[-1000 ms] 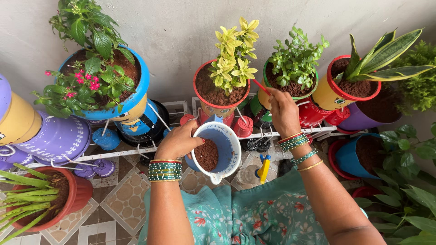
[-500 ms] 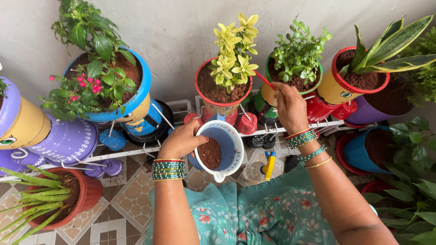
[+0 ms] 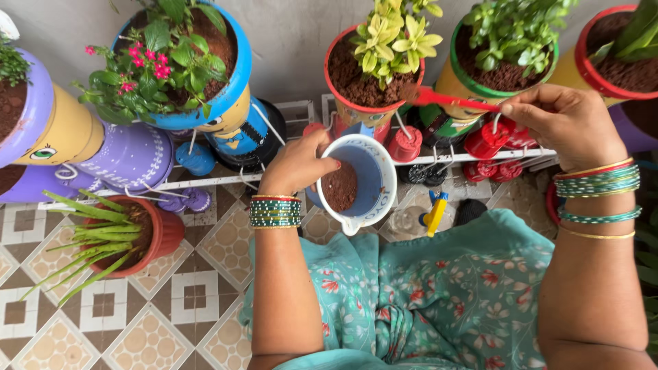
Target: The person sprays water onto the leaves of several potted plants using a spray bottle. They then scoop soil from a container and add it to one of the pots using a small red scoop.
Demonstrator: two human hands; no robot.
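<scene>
My left hand (image 3: 296,164) grips the rim of a blue and white jug (image 3: 370,179) that holds a heap of brown soil (image 3: 340,187). My right hand (image 3: 569,123) holds a thin red tool (image 3: 449,100) by its handle, its tip pointing left toward the red pot (image 3: 343,42) with a yellow-green plant (image 3: 394,34). Both wrists wear green and gold bangles. The green pot (image 3: 459,77) with a small leafy plant stands just behind the tool.
Painted pots stand on a white wire rack (image 3: 226,179) against the wall: a blue pot with pink flowers (image 3: 233,82), purple and yellow pots (image 3: 62,130) at left, a red-rimmed pot (image 3: 596,75) at right. A terracotta pot of grass (image 3: 161,236) sits on patterned tiles.
The view has tilted down and closer. My right hand has drawn the red tool away from the plant pots toward the right. The jug stays held in my left hand.
</scene>
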